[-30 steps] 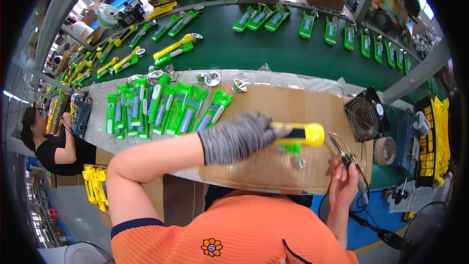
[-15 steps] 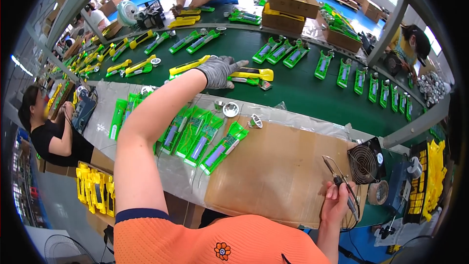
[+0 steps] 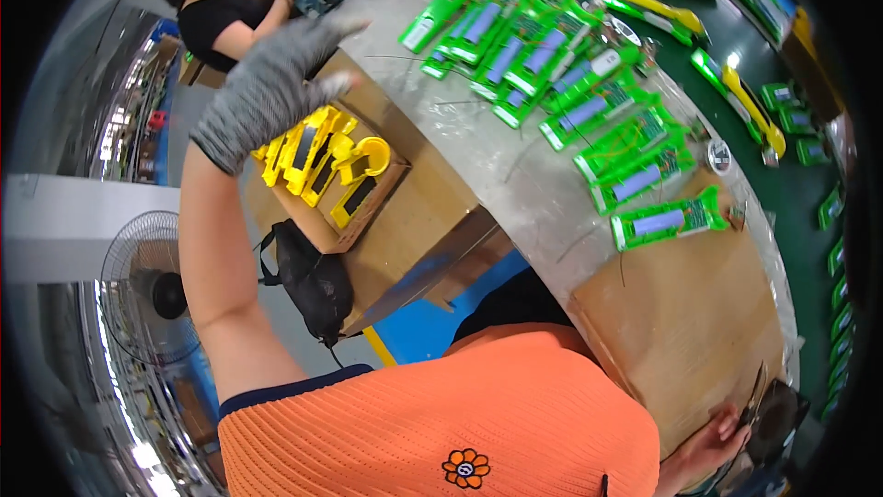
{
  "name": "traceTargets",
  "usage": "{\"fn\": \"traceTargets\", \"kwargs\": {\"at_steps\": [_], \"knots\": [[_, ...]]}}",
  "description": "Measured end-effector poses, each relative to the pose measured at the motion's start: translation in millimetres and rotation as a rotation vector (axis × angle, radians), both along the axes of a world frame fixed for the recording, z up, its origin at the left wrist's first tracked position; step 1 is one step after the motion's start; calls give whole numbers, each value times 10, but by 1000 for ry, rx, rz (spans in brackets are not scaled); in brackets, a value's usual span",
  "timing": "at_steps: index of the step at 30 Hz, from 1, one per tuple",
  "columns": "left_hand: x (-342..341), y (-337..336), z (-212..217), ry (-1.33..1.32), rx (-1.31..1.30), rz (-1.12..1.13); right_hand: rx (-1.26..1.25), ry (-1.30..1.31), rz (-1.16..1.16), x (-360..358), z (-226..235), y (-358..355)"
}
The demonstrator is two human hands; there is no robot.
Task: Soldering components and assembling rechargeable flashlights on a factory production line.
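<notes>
My left hand, in a grey knit glove with bare fingertips, is stretched out to the left with its fingers apart and nothing in them. It is nearest to the yellow plastic casings, which lie heaped in a cardboard box. At the lower right my right hand is closed around a soldering iron, its tip pointing away from me. Between the hands, green plastic casings lie in a row, with purple cells, circuit boards and thin wires in them.
A brown cardboard sheet covers the near bench. Beyond it a green conveyor carries green and yellow pieces. A black fan stands beside my right hand. A co-worker sits at the upper left. A black bag hangs by the box.
My left hand has left the yellow and green pieces on the conveyor and swung left, near the box of yellow casings. The view has turned left. My right hand still holds the soldering iron.
</notes>
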State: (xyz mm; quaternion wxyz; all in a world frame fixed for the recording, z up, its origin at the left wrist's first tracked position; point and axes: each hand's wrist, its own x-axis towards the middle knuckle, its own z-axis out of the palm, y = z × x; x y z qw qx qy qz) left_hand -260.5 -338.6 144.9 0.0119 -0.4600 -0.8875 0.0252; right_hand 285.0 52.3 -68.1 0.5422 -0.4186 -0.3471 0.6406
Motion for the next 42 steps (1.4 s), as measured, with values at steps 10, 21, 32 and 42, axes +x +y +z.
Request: {"fn": "traceTargets", "kwargs": {"at_steps": [10,21,32,42], "knots": [[428,-1360,-1652,-27,38,340,162,12,99,-306,370,-433],[447,-1366,-1757,-70,19,731,200,30,65,-328,323,-449],[177,-1751,-1817,-62,-49,1014,217,83,114,-220,280,-422],[186,-1830,-1717,53,19,886,209,97,97,-262,301,-358]]}}
